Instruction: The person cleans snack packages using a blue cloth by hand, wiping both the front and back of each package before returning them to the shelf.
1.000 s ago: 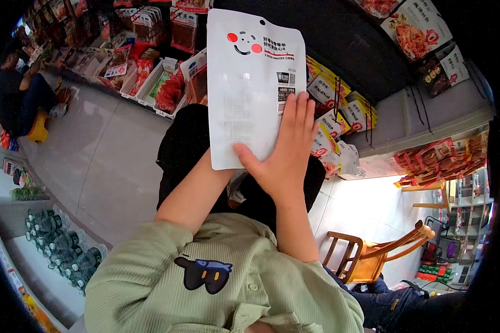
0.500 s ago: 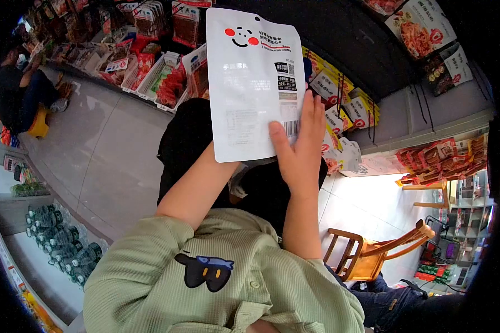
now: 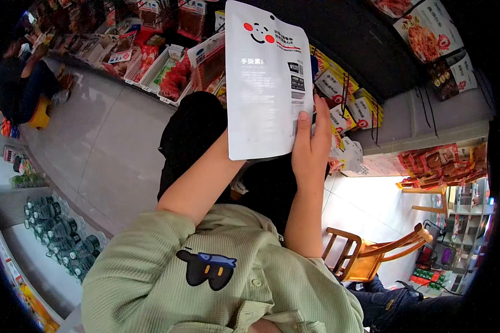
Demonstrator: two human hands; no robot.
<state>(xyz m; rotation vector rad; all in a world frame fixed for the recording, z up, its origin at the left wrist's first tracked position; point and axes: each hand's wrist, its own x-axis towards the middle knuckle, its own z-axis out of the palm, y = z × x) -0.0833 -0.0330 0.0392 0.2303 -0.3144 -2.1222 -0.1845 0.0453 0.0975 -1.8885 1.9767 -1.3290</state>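
Note:
A flat white pouch (image 3: 261, 105) with a smiling face and black print stands upright in front of me. My right hand (image 3: 312, 136) grips its lower right edge, the thumb on the printed face and the other fingers along and behind the edge. My left forearm reaches up behind the pouch, which covers my left hand, so its fingers do not show. Yellow and white snack packs (image 3: 366, 111) hang just right of the pouch.
White baskets (image 3: 150, 83) of packed food line the shelf at upper left. A person (image 3: 25, 83) sits on a yellow stool at far left. Bottled drinks (image 3: 64, 233) stand at lower left, a wooden chair (image 3: 366, 261) at lower right.
The pouch has shifted right and slightly up, its right side turned a little away. My right hand has moved slightly right, with its thumb now nearer the pouch's edge.

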